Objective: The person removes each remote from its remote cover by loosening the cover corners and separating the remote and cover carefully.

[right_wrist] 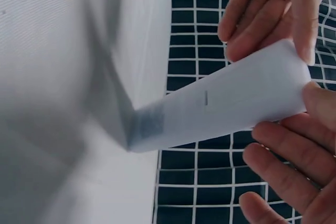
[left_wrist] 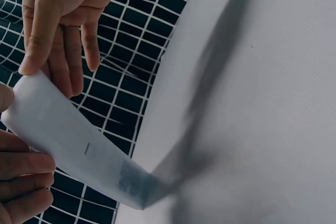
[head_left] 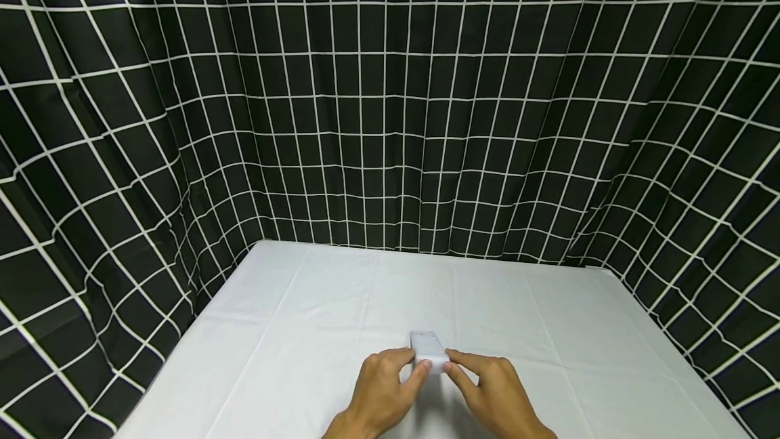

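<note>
A long white block-shaped object [head_left: 430, 351] with rounded corners is in front of me, near the table's front middle. My left hand [head_left: 382, 388] pinches its near end between thumb and fingers from the left. From the right, my right hand [head_left: 496, 391] grips the same end. Both wrist views show the object tilted, its near end raised and its far end down at the white cloth. A small dark slit marks the underside of the block [left_wrist: 79, 135] in the left wrist view, and a grey patch covers the far end of the block [right_wrist: 226, 100] in the right wrist view.
A white cloth with fold creases covers the table [head_left: 292, 330]. Black curtains with a white grid [head_left: 390, 120] stand along its back and both sides. Shadows of the hands and the object fall on the cloth.
</note>
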`<state>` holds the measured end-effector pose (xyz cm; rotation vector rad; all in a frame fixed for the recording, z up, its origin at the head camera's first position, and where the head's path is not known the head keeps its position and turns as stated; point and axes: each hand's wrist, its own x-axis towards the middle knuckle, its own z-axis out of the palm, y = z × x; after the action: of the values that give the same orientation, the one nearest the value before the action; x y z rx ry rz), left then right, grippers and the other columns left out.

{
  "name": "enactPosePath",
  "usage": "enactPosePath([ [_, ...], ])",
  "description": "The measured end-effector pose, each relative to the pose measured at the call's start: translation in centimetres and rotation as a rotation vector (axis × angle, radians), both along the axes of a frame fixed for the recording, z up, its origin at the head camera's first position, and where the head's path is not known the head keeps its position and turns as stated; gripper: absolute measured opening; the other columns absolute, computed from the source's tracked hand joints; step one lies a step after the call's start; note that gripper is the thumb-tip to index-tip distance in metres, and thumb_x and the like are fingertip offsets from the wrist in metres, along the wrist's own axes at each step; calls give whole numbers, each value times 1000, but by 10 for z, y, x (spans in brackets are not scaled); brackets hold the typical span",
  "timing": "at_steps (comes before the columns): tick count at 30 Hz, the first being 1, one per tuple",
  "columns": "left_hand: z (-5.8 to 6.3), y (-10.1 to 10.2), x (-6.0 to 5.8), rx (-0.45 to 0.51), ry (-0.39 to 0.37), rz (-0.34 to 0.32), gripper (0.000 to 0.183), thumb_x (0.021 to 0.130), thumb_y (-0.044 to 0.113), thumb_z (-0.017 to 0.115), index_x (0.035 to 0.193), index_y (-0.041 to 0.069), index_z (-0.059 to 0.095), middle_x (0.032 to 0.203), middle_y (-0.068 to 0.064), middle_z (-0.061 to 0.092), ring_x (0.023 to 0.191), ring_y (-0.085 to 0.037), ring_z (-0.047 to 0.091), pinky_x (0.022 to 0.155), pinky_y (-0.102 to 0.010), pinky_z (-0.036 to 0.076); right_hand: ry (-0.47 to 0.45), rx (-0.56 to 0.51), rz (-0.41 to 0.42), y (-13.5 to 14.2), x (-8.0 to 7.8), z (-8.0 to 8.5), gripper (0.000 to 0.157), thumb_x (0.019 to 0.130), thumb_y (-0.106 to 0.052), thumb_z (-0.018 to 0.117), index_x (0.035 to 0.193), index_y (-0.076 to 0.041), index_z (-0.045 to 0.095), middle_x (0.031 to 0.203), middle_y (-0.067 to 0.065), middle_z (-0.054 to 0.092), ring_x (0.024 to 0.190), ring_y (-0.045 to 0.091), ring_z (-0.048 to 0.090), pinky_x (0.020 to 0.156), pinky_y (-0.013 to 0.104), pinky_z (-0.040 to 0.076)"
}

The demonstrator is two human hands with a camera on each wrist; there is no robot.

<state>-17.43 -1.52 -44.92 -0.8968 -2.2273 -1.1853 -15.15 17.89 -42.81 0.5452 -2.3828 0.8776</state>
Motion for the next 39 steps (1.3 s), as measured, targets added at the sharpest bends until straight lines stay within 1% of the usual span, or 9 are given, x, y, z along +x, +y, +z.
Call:
enactPosePath([
  [1, 1, 0, 0, 11, 35, 13, 29, 98, 23, 59, 90, -1, 73, 94, -7, 71, 86, -17, 68, 74, -27, 55, 28, -4, -10, -1, 0, 1, 20, 82, -19, 78, 98, -6, 77, 93, -1, 73, 73, -2, 59, 65, 28, 55],
  [3, 4, 1, 0, 28, 93, 40, 26, 96, 21, 61, 89, -1, 73, 89, -5, 71, 82, -16, 68, 71, -27, 55, 67, -18, -20, -2, -1, 3, 18, 81, -16, 79, 96, -6, 77, 92, 0, 73, 72, -2, 59, 64, 28, 55],
  [5, 6, 1, 0, 41, 128, 55, 25, 95, 19, 63, 89, -4, 73, 87, -6, 72, 79, -17, 69, 69, -26, 55, 99, -27, -25, -3, -1, 4, 17, 80, -13, 80, 95, -5, 77, 90, 0, 73, 70, -1, 59, 62, 26, 54],
  [7, 9, 1, 0, 50, 153, 71, 25, 94, 17, 65, 90, -7, 72, 84, -6, 71, 76, -17, 69, 67, -25, 55, 126, -34, -23, -3, -1, 6, 16, 79, -11, 81, 93, -5, 77, 89, 0, 73, 76, 2, 63, 61, 25, 54],
  [12, 17, 3, 0, 71, 182, 104, 24, 92, 16, 67, 86, -7, 72, 79, -7, 71, 69, -15, 68, 63, -19, 52, 176, -54, -18, -5, -3, 11, 14, 77, -5, 80, 91, -4, 77, 88, 0, 73, 80, 11, 68, 64, 24, 55],
  [18, 22, 8, -7, 103, 181, 145, 23, 92, 16, 68, 85, -6, 73, 79, -8, 70, 68, -14, 68, 61, -17, 52, 205, -68, -39, -8, -10, 15, 12, 79, -3, 78, 91, -1, 76, 89, 2, 73, 82, 16, 69, 68, 28, 56],
  [25, 18, 11, -14, 169, 164, 129, 25, 92, 18, 68, 92, -7, 72, 81, -6, 69, 70, -11, 66, 61, -13, 50, 225, -73, -53, -8, -17, 11, 14, 81, -3, 77, 93, 1, 75, 90, 7, 73, 82, 19, 70, 68, 31, 56],
  [32, 11, 9, -17, 229, 198, 83, 26, 87, 14, 74, 96, -10, 70, 85, -7, 67, 76, -18, 68, 68, -20, 54, 220, -68, -73, -9, -20, 9, 13, 84, -7, 75, 94, 1, 75, 90, 7, 73, 81, 21, 70, 67, 33, 57],
  [39, 7, 9, -21, 242, 172, 70, 25, 83, 7, 76, 100, -11, 69, 90, -9, 68, 79, -24, 69, 73, -27, 55, 179, -77, -83, -9, -23, 5, 15, 85, -9, 75, 97, 0, 75, 92, 8, 72, 83, 23, 70, 69, 35, 57],
])
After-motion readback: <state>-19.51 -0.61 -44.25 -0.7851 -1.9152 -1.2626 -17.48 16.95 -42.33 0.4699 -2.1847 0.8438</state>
